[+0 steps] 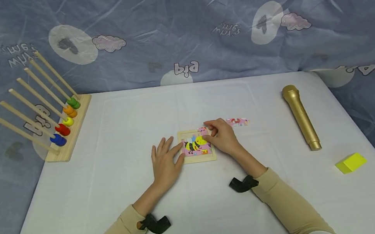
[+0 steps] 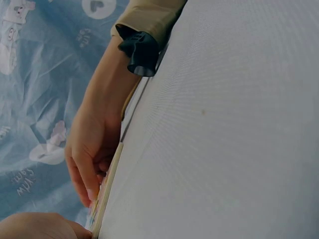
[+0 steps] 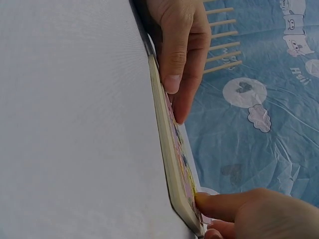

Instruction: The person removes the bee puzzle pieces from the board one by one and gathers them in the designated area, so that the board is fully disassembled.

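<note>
A small wooden puzzle board [image 1: 198, 160] with a bee picture on pink lies flat in the middle of the table. My left hand [image 1: 166, 165] has its fingers spread, thumb and forefinger touching the board's left edge. At the upper right corner of the board, my right hand [image 1: 224, 136] pinches a pink puzzle piece [image 1: 203, 130], partly hidden by the fingers. In the right wrist view its thumb [image 3: 224, 204] lies over the board's far end. More pink puzzle pieces [image 1: 239, 121] lie beyond the right hand.
A wooden peg rack [image 1: 71, 141] with coloured beads stands at the left. On the right lie a gold toy microphone [image 1: 301, 118] and a yellow block [image 1: 350, 163]. A printed blue cloth [image 1: 162, 26] hangs behind the white table.
</note>
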{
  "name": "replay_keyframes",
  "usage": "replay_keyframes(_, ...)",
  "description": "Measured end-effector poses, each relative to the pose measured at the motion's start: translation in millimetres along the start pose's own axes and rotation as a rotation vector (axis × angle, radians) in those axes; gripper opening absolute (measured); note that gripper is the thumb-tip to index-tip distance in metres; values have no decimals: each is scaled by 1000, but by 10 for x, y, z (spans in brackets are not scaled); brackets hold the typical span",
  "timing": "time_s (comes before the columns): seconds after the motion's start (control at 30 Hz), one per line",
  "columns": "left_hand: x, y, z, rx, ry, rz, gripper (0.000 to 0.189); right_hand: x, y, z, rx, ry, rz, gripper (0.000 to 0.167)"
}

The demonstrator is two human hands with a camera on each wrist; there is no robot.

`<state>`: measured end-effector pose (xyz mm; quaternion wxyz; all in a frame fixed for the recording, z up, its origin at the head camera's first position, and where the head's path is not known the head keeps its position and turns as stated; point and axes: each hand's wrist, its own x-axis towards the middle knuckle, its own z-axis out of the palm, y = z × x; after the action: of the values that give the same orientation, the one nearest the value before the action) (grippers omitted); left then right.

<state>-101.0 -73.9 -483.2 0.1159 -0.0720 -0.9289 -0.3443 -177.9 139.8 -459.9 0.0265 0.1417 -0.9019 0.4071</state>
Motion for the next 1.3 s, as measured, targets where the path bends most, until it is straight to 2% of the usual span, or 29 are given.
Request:
replay_keyframes(0.1, 3, 1, 0, -1, -1, 1, 34, 5, 10, 6, -40, -8, -7, 41)
replay_keyframes(0.3, 7, 0, 2, 4, 3, 7, 34, 2, 31, 18, -48, 5, -21, 37)
replay_keyframes(0.53, 7, 1, 3, 13, 6, 13, 34, -4, 35, 17, -15, 30, -53, 35)
replay_keyframes(0.83, 5, 9, 2, 15, 4, 12, 35, -7, 59, 18, 43, 4, -71, 25)
replay_keyframes(0.93, 4, 6, 3, 14, 4, 12, 35, -15, 52, 15, 106, 12, -61, 21)
replay_keyframes(1.17, -2, 1, -1, 18, 6, 11, 34, -86, -323, -172, 347, 34, 35, 23)
replay_keyframes(1.3, -4, 4, -4, 18, 5, 6, 34, -35, -214, -177, 438, 19, 127, 24)
